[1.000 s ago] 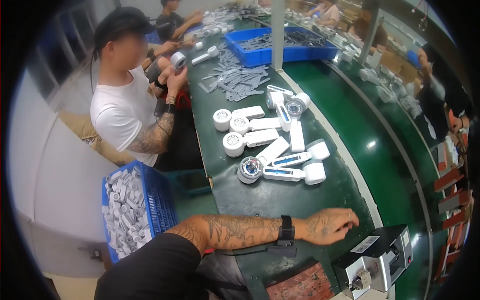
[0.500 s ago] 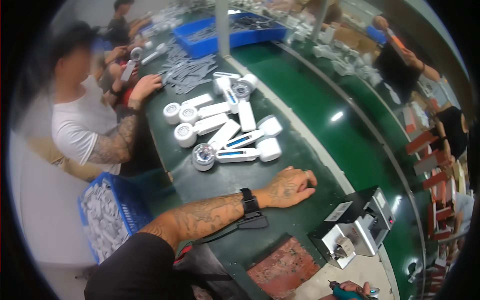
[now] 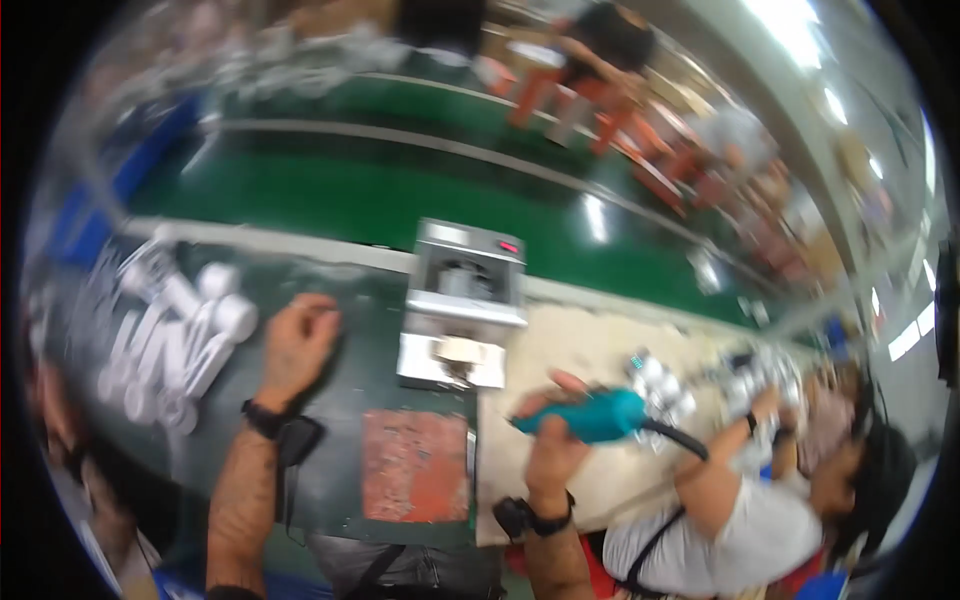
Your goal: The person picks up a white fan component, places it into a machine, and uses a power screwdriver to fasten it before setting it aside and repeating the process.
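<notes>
My right hand (image 3: 555, 455) is wrapped around a teal electric screwdriver (image 3: 595, 415). The tool lies sideways, with its black cord trailing off to the right. Over the dark green bench, my left hand (image 3: 302, 342) is blurred, its fingers loosely curled and nothing visible in them. Left of it lie several white handheld fan bodies (image 3: 180, 340) in a cluster. Between my hands and farther back stands a silver-and-black screw feeder (image 3: 463, 320) with a small red display. A worn red mat (image 3: 415, 465) lies on the near side of the feeder.
On the right, a person in a white shirt (image 3: 690, 540) works beside more white parts (image 3: 660, 390). Another person's arm (image 3: 65, 430) shows at the left edge. A green conveyor belt (image 3: 340, 180) runs behind the bench. A blue bin (image 3: 125, 180) stands at the far left.
My view has swung to the right, so the fans and feeder now appear farther left. My right hand and the screwdriver have come fully into view, raised over the pale bench surface.
</notes>
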Demonstrator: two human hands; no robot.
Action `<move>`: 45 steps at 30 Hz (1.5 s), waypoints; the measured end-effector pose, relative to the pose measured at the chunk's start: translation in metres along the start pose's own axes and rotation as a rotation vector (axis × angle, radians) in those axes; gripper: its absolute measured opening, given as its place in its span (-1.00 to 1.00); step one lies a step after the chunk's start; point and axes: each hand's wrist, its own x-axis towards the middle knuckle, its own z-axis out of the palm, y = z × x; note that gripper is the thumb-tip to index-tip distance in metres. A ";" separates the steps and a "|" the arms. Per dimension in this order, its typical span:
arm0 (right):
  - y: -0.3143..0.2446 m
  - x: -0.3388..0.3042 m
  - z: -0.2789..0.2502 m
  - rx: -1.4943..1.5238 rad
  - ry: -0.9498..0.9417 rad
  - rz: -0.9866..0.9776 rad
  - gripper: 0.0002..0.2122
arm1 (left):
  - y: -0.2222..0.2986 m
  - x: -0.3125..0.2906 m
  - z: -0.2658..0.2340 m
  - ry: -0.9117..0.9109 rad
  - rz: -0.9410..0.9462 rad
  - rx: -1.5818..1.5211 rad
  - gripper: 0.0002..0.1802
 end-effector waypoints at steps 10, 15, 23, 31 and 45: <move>-0.071 -0.065 -0.080 0.072 -0.144 0.059 -0.44 | 0.178 -0.039 0.064 -0.187 0.327 -0.198 -0.90; -0.084 -0.087 -0.104 0.087 -0.098 0.048 -0.45 | 0.204 -0.047 0.234 -0.608 0.426 -0.289 -0.79; -0.104 -0.099 -0.114 -0.012 -0.107 0.167 -0.36 | 0.212 -0.070 0.372 -0.699 0.189 0.067 -0.40; -0.091 -0.079 -0.124 -0.139 0.004 0.103 -0.38 | 0.210 -0.054 0.284 -0.694 0.377 0.101 -0.61; -0.083 -0.037 -0.063 -0.072 -0.017 0.069 -0.39 | 0.141 -0.079 0.075 -0.644 0.637 0.187 -0.63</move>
